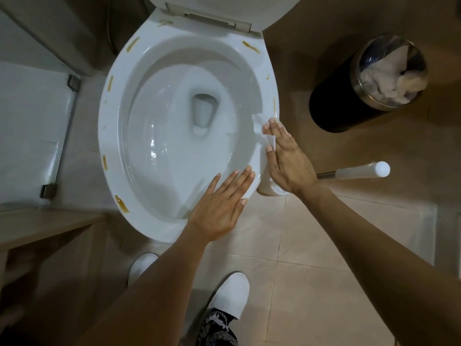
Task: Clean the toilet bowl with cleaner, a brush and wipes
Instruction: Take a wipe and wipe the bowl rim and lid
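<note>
The white toilet bowl (117,116) stands open with its lid raised, and several yellow-brown streaks mark its rim. My right hand (284,156) lies flat with straight fingers on a white wipe (259,128), pressing it onto the rim's right side just below a streak. My left hand (222,206) rests flat on the rim's near right edge, fingers straight, with the wipe's lower end showing beside its fingertips. The toilet brush handle (359,171) pokes out from behind my right hand, its white holder (268,189) standing on the floor beside the bowl.
A black bin (334,106) with a steel rim, full of crumpled paper, stands to the right of the toilet. A glass partition (32,136) with metal brackets runs along the left. My two white slippers (229,295) are on the tiled floor.
</note>
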